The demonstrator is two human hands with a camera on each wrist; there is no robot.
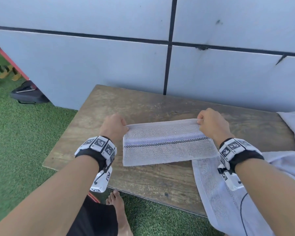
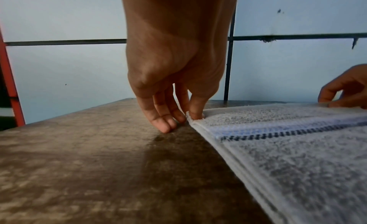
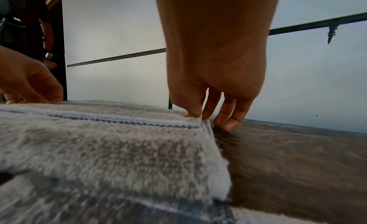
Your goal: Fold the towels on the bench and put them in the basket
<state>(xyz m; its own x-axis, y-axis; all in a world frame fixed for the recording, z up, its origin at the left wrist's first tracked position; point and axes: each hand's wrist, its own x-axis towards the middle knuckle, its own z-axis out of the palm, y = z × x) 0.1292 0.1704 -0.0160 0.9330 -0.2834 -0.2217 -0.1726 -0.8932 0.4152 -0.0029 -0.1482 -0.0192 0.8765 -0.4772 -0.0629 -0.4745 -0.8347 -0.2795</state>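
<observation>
A pale grey towel [image 1: 167,147] with a blue band and a dark checked stripe lies folded on the wooden bench [image 1: 143,106]. My left hand [image 1: 114,126] pinches its far left corner between thumb and fingers, shown close in the left wrist view as the left hand [image 2: 188,116] on the towel [image 2: 288,149]. My right hand [image 1: 209,123] pinches the far right corner, and the right wrist view shows this right hand [image 3: 200,116] on the towel [image 3: 119,149]. No basket is in view.
More pale towels [image 1: 293,126] lie heaped at the bench's right end, and one towel [image 1: 228,201] hangs over the near edge. A grey panel wall [image 1: 160,65] stands right behind the bench. Green turf [image 1: 15,133], a dark bag [image 1: 29,94] and my bare foot [image 1: 117,206] are on the ground.
</observation>
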